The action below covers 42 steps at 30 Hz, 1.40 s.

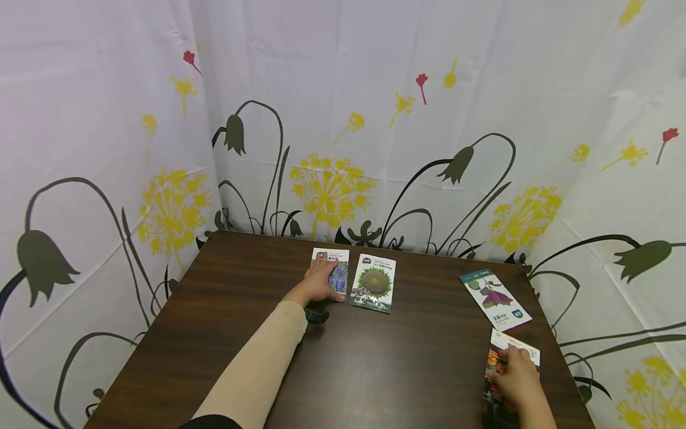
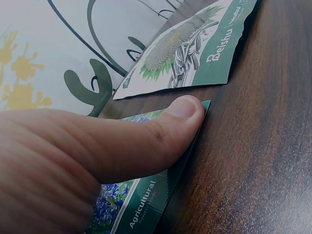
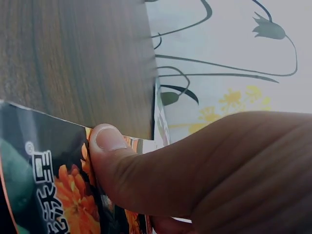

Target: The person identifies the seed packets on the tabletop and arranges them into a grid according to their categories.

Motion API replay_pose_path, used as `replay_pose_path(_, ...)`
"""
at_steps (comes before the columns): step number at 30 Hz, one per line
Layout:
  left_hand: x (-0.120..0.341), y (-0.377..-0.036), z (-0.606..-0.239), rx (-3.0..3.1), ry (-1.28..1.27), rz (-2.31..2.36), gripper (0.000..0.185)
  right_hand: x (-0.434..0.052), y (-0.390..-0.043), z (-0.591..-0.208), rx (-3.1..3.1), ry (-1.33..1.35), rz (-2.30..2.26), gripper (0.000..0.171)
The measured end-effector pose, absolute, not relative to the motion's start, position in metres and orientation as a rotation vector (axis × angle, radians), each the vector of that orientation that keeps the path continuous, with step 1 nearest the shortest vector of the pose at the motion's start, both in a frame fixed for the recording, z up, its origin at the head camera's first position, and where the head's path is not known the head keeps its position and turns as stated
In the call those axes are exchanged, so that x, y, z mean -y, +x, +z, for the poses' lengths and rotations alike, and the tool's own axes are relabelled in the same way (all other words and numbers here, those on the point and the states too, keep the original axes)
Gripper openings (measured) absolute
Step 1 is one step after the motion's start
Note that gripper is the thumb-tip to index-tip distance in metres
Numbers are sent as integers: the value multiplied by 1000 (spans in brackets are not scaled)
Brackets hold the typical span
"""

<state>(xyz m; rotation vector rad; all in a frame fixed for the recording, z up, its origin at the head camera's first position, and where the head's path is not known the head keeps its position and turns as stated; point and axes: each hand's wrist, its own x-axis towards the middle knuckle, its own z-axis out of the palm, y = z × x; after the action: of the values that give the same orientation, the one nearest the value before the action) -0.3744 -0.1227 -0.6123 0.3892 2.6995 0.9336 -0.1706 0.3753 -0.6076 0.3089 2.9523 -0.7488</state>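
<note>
Pinching orange-flower packet point(image 3: 73, 195) near right table edge point(image 1: 560, 363): right hand point(image 1: 518, 375); room leftward.

Four packets point(image 1: 373, 283) on one table point(image 1: 407, 363): two toward twelve o'clock, two toward three. Two hands: left hand point(image 1: 320, 283) toward eleven, right hand point(image 1: 517, 374) toward three.

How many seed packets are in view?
4: purple-flower packet under the left hand, sunflower packet beside it, teal-topped packet near the table's right edge, orange-flower packet in the right hand. Others could be hidden beneath.
</note>
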Motion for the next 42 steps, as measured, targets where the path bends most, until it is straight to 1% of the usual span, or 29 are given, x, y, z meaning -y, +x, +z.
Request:
replay_pose_path(11,122,-371,-607,-2700,386,945,116,-365,-167,-604,-2965,269,-729,60)
replay_pose_path(28,123,-372,-611,-2709,368,937,115,-350,-163,-606,-3001,216,-694,55)
replay_pose_path(36,124,-372,-611,-2702,375,941,116,-344,-161,-610,-2992,214,-684,60)
replay_pose_path(42,123,-374,-614,-2705,386,929,115,-334,-160,-610,-2985,226,-686,59)
